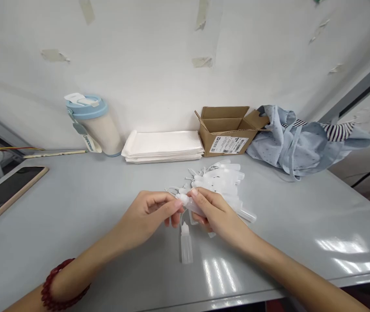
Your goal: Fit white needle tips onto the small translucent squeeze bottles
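My right hand (pixel 212 212) is closed round a small translucent plastic bottle (pixel 195 207), which lies tilted with its white tip pointing left. At that white tip (pixel 181 198), the thumb and fingers of my left hand (pixel 155 212) are pinched together. Below my hands, a similar small bottle (pixel 186 247) lies on the table with its nozzle towards me-away side. Behind my right hand is a pile of similar bottles (pixel 220 177) with thin cords or tubes at their left ends. My fingers hide part of the held bottle.
Along the wall stand a blue-lidded tumbler (pixel 97 125), a stack of white paper sleeves (pixel 165 145), an open cardboard box (pixel 225 134) and a light blue cloth bag (pixel 289 143). A phone (pixel 9 190) lies at the left on the grey table (pixel 123 277).
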The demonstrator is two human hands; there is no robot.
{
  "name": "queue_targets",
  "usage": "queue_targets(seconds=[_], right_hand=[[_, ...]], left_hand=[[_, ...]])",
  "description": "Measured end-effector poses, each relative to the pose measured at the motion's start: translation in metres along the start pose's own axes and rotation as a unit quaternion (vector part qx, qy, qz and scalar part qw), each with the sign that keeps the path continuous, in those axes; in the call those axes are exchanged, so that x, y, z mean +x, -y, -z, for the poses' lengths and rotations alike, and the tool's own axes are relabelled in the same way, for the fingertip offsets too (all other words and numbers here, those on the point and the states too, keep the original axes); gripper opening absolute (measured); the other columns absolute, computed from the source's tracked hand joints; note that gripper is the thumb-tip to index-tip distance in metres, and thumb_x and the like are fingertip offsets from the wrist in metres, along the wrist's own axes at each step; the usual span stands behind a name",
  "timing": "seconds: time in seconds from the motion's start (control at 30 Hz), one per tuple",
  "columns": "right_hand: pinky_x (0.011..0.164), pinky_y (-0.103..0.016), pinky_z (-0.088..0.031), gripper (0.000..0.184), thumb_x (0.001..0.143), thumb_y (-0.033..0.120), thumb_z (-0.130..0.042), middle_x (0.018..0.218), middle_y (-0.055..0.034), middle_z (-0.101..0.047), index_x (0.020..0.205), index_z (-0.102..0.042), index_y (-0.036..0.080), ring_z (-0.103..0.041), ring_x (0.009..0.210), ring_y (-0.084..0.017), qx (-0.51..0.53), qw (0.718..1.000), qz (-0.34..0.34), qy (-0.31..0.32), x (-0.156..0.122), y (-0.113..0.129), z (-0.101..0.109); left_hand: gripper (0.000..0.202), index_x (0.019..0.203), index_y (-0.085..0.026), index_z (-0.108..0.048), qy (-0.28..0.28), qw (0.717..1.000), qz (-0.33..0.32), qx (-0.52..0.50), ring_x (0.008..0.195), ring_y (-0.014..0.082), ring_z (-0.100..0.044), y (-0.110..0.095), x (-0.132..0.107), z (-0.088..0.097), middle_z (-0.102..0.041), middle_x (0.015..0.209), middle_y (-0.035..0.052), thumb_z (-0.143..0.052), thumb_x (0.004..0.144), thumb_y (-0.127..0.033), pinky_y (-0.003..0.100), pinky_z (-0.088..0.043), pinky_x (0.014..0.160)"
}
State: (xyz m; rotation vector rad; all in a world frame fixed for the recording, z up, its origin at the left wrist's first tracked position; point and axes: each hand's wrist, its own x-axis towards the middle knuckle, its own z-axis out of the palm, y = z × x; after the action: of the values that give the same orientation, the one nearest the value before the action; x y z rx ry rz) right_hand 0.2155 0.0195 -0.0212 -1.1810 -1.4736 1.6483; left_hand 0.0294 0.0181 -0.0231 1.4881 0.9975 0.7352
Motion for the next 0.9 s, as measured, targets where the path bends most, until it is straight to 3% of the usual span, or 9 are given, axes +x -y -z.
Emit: queue_targets(seconds=[0.13, 0.3, 0.4, 0.5, 0.57, 0.7, 0.8, 0.9], right_hand=[[0.04, -0.019, -0.021, 0.038, 0.094, 0.048, -0.04, 0.053, 0.0078, -0.032, 0.07, -0.043, 0.019, -0.027, 0.044, -0.006, -0.023, 1.0, -0.002, 0.006, -0.002, 0.0, 0.0], [0.039, -0.018, -0.018, 0.033, 0.092, 0.046, -0.046, 0.053, 0.0092, -0.03, 0.071, -0.042, 0.02, -0.023, 0.042, -0.005, 0.047, 0.995, -0.05, 0.067, -0.006, 0.001, -0.007], [0.039, -0.018, -0.019, 0.032, 0.092, 0.047, -0.044, 0.051, 0.0102, -0.029, 0.076, -0.043, 0.021, -0.023, 0.042, -0.005, 0.06, 0.995, -0.052, 0.066, -0.007, -0.001, -0.01], [0.043, -0.019, -0.026, 0.033, 0.094, 0.049, -0.041, 0.054, 0.0074, -0.039, 0.079, -0.046, 0.02, -0.032, 0.046, -0.007, -0.005, 1.0, 0.02, 0.019, -0.007, -0.005, -0.008], [0.047, -0.021, -0.031, 0.031, 0.093, 0.049, -0.042, 0.062, 0.0041, -0.049, 0.086, -0.05, 0.02, -0.039, 0.05, -0.009, -0.084, 0.992, 0.093, -0.004, -0.008, -0.009, -0.006], [0.053, -0.024, -0.037, 0.026, 0.093, 0.04, -0.047, 0.074, -0.0004, -0.06, 0.108, -0.052, 0.019, -0.048, 0.055, -0.012, -0.267, 0.937, 0.224, -0.015, -0.01, -0.013, -0.004], [0.058, -0.026, -0.041, 0.026, 0.095, 0.034, -0.043, 0.08, -0.0038, -0.064, 0.112, -0.053, 0.017, -0.054, 0.061, -0.013, -0.299, 0.922, 0.245, -0.028, -0.01, -0.013, -0.005], [0.054, -0.024, -0.039, 0.024, 0.096, 0.034, -0.043, 0.073, -0.0014, -0.062, 0.102, -0.058, 0.018, -0.052, 0.059, -0.012, -0.253, 0.943, 0.212, -0.031, -0.009, -0.011, -0.006]], left_hand=[[0.044, 0.066, -0.016, -0.064, -0.004, 0.998, 0.041, 0.037, 0.057, 0.0121, -0.055, -0.002, 0.002, -0.001, -0.062, 0.058, -0.0014, -0.047, 0.091, -0.048, 0.023, -0.043, 0.058], [0.053, 0.056, -0.016, -0.052, 0.093, 0.993, 0.061, 0.035, 0.053, 0.0111, -0.05, -0.006, 0.002, 0.0, -0.053, 0.052, -0.0025, -0.04, 0.092, -0.052, 0.023, -0.041, 0.057], [0.053, 0.054, -0.016, -0.05, 0.111, 0.991, 0.074, 0.018, 0.051, 0.0108, -0.049, -0.007, 0.002, 0.002, -0.049, 0.049, -0.0034, -0.042, 0.091, -0.052, 0.024, -0.043, 0.061], [0.051, 0.051, -0.017, -0.045, 0.095, 0.991, 0.091, -0.003, 0.05, 0.0105, -0.046, -0.008, 0.002, 0.002, -0.043, 0.046, -0.0049, -0.047, 0.089, -0.05, 0.025, -0.044, 0.065], [0.049, 0.053, -0.017, -0.046, 0.077, 0.99, 0.112, -0.028, 0.049, 0.0102, -0.043, -0.008, 0.002, 0.001, -0.04, 0.048, -0.0056, -0.048, 0.088, -0.051, 0.024, -0.042, 0.06], [0.047, 0.056, -0.017, -0.05, 0.05, 0.987, 0.139, -0.058, 0.044, 0.0086, -0.037, -0.008, 0.002, 0.0, -0.039, 0.05, -0.0063, -0.048, 0.088, -0.052, 0.024, -0.036, 0.05], [0.049, 0.058, -0.016, -0.051, 0.049, 0.987, 0.139, -0.065, 0.043, 0.0081, -0.042, -0.009, 0.001, 0.001, -0.044, 0.051, -0.0057, -0.046, 0.088, -0.054, 0.024, -0.038, 0.052], [0.049, 0.066, -0.015, -0.059, 0.095, 0.983, 0.135, -0.08, 0.047, 0.0097, -0.049, -0.008, 0.002, 0.004, -0.051, 0.056, -0.0031, -0.046, 0.088, -0.056, 0.024, -0.04, 0.052]])
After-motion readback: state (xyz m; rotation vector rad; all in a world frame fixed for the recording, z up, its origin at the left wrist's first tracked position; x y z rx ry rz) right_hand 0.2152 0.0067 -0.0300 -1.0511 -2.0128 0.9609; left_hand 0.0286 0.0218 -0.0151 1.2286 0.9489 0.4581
